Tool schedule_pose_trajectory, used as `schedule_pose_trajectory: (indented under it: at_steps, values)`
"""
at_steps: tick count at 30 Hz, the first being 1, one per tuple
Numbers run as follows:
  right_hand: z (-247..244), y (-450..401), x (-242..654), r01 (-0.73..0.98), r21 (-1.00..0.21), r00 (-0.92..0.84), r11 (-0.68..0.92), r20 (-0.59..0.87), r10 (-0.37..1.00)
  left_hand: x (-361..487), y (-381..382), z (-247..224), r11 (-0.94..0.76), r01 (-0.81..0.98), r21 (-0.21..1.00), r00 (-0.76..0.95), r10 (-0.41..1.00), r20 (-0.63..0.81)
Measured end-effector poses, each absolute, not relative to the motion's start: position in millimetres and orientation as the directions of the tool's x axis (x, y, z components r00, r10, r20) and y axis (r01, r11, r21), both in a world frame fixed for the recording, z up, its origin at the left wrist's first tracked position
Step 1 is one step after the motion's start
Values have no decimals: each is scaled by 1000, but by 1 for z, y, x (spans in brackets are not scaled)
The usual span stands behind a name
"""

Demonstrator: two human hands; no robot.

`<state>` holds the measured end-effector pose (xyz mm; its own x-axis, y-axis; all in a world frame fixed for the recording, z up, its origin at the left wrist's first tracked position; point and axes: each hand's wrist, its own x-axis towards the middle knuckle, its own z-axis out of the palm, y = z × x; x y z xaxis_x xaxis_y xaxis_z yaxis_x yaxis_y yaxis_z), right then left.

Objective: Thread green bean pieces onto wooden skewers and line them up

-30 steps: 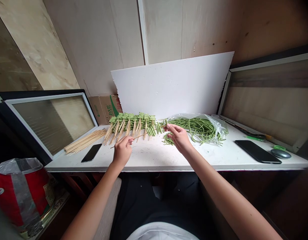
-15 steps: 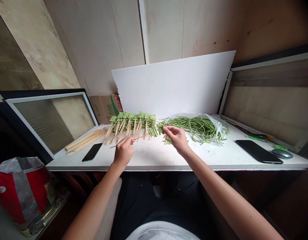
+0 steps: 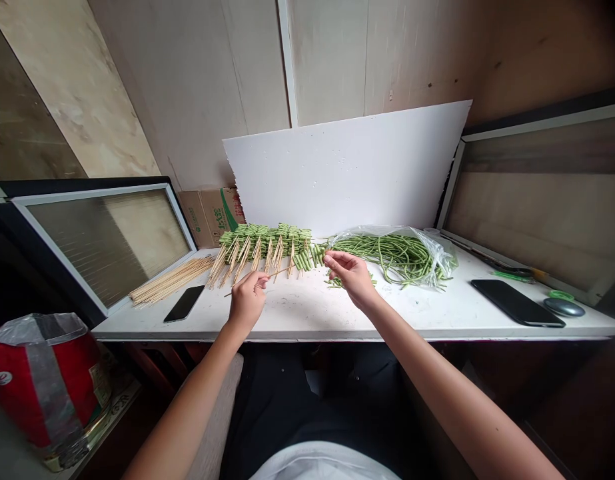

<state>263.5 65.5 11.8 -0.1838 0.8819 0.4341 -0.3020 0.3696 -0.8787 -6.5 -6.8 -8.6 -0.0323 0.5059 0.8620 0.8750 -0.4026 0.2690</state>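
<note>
Head view: left hand [image 3: 246,302] fingers [image 3: 260,282] pinch bamboo skewer [image 3: 282,272]; right hand [image 3: 352,278], hold unclear, near bagged long beans [image 3: 397,257].

Panelled walls [image 3: 187,87] behind white table [image 3: 297,320]

Bright, soft light, pretty strong fisheye look

The white board [image 3: 347,173] and tabletop [image 3: 412,313] are close to washed out, with only a faint shadow under the right hand [image 3: 351,279], while the floor area under the tabletop falls dark. The wall panels [image 3: 187,87] and glass panel [image 3: 102,247] bend and lean hard toward the edges, though the hand looks fairly crisp.
</note>
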Motion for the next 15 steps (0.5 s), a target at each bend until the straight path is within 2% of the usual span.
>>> schedule_pose_trajectory:
  at_steps: [6, 12, 15]
  values:
    - [8, 89, 287, -238, -886, -71, 399, 425, 902, -16, 1, -16, -374, 868, 328, -72, 558, 826]
    - [-15, 129, 327, 32, -929, 99, 369, 370, 924, -25, 12, -29, -349, 873, 339, -59, 616, 785]
    - [-30, 142, 340, 132, -932, 122, 337, 353, 928, -29, 16, -36, -338, 874, 348, -55, 645, 762]
